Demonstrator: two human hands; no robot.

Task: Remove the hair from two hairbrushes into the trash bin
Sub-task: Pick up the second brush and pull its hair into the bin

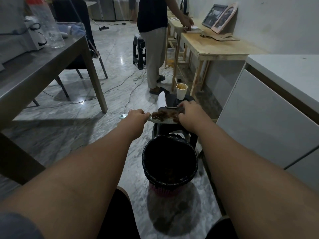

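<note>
My left hand is closed around the handle of a white hairbrush, held level above the floor. A clump of brown hair sits in its bristles. My right hand pinches that hair at the brush's far end. Below and nearer to me stands the trash bin, pink with a black bag lining, its mouth open upward. A second white object, possibly the other brush, lies on the black stool behind; I cannot tell for sure.
A black stool behind the bin carries a phone and a paper cup. A person stands at a wooden table. Grey table at left, white cabinet at right, cables on the floor.
</note>
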